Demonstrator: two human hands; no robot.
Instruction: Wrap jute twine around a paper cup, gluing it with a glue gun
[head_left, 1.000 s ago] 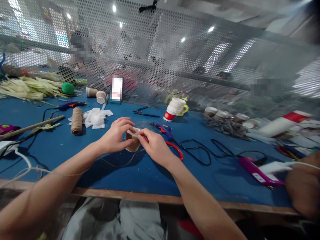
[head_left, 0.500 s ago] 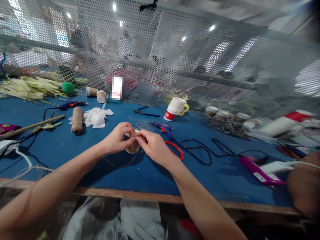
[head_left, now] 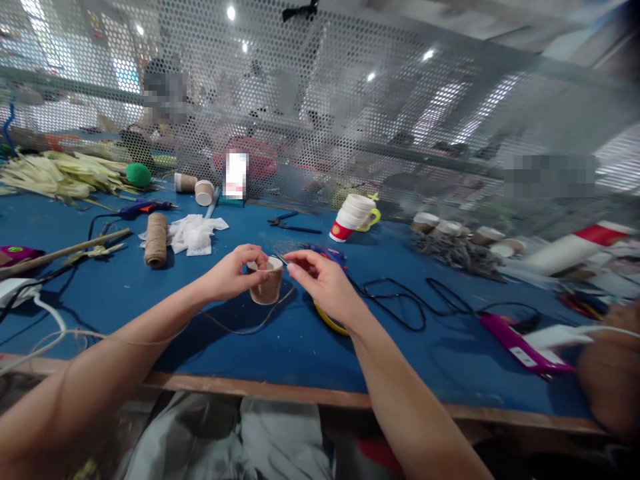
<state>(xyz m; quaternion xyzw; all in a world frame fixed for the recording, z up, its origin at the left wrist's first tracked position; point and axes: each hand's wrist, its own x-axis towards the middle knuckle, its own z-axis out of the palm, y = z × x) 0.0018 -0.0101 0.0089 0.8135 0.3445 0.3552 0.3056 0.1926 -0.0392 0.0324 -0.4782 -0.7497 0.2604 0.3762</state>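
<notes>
A small paper cup (head_left: 266, 288) with a brown wrapping around its side stands upright at the middle of the table. My left hand (head_left: 241, 270) is closed on its left rim, fingertips partly inside. A thin twine (head_left: 240, 331) trails from the cup in a loop and runs left along my left forearm. Just right of the cup, my right hand (head_left: 320, 275) is closed on scissors. Their dark metal tips poke out at its fingertips, and a yellow handle loop (head_left: 331, 321) shows below the palm. The rest of the scissors is hidden by the hand.
A twine spool (head_left: 156, 241) and white tissue (head_left: 195, 233) lie left. Behind my right hand is a blue glue gun (head_left: 327, 253) with a black cord. Pliers (head_left: 295, 223), stacked paper cups (head_left: 353, 217) and a purple power strip (head_left: 525, 347) are around. A mesh partition (head_left: 310, 120) stands behind.
My right hand has moved right, away from the cup and my left hand, uncovering more of the cup. The scissors' handle loop has shifted left and down, showing yellow instead of red.
</notes>
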